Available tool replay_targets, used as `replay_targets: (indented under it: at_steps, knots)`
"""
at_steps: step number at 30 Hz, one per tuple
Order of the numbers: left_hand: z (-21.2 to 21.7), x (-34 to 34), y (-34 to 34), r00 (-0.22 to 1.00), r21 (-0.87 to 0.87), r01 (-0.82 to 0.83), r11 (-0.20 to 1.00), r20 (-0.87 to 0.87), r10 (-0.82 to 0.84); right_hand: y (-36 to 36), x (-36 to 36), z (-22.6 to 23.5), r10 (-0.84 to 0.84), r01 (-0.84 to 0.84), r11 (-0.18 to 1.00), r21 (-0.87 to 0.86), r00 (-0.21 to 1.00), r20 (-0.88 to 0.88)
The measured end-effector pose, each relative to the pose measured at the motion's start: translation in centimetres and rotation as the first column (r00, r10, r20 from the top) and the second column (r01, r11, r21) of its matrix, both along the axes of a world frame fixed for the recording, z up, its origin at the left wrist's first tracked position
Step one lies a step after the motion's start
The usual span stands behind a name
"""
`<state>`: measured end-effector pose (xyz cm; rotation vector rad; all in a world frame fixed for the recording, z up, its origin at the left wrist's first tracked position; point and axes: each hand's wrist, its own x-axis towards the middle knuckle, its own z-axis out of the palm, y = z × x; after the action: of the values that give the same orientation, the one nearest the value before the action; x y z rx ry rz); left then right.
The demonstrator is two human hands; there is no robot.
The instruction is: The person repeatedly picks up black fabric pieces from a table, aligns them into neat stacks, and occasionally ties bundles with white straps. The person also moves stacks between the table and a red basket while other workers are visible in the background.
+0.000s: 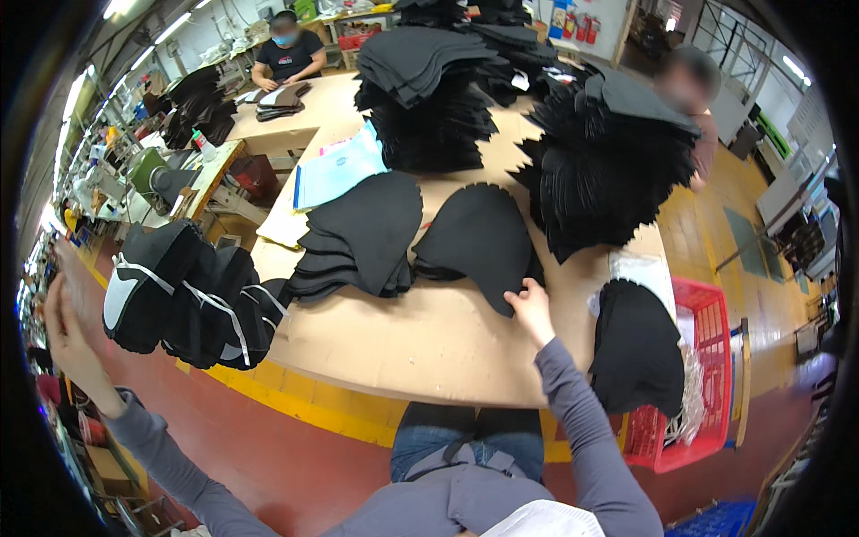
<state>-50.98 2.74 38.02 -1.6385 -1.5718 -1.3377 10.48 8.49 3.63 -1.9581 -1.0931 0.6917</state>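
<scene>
My right hand [531,306] is at the narrow lower tip of a black curved cut piece [483,234], its thumb and fingers closed on the edge. That piece lies on top of a small stack on the table, with notches along its upper rim. Just left of it, a fanned stack of similar black pieces [367,228] rests on the tabletop. Out past the table's left end, my left hand [67,331] is raised with its fingers stretched out and nothing visible in it. Nearest to it are black bundles [192,291] tied with white strips.
Tall black piles [608,170] stand at the far right of the tan table [385,345], with another pile [420,107] behind. A black stack [637,345] sits by a red basket [716,376]. Blue plastic packets [344,170] lie behind. One person works far left; another stands far right.
</scene>
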Motion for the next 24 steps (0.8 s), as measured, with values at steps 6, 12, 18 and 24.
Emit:
replay_targets:
  at_steps: [6,12,18,24]
  knots:
    - [-6.5,18.5,0.4,0.898,-0.488,0.226,0.843,-0.231,-0.375,5.9,2.8,1.9,-0.02,-0.015,0.948,0.319,0.994,0.107]
    - [-23.3,25.2,10.7,0.469,-0.347,0.813,0.468,0.866,-0.174,6.6,3.6,-2.4,0.127,-0.137,0.99,0.033,0.972,0.199]
    - [-36.0,35.4,9.6,0.667,-0.312,0.666,0.677,0.655,-0.355,6.4,4.5,-1.9,0.044,-0.043,0.998,-0.041,0.999,0.019]
    - [-37.8,42.3,1.4,0.537,-0.379,0.834,0.401,0.724,-0.432,5.4,1.8,0.4,-0.019,0.019,0.991,-0.132,1.0,0.004]
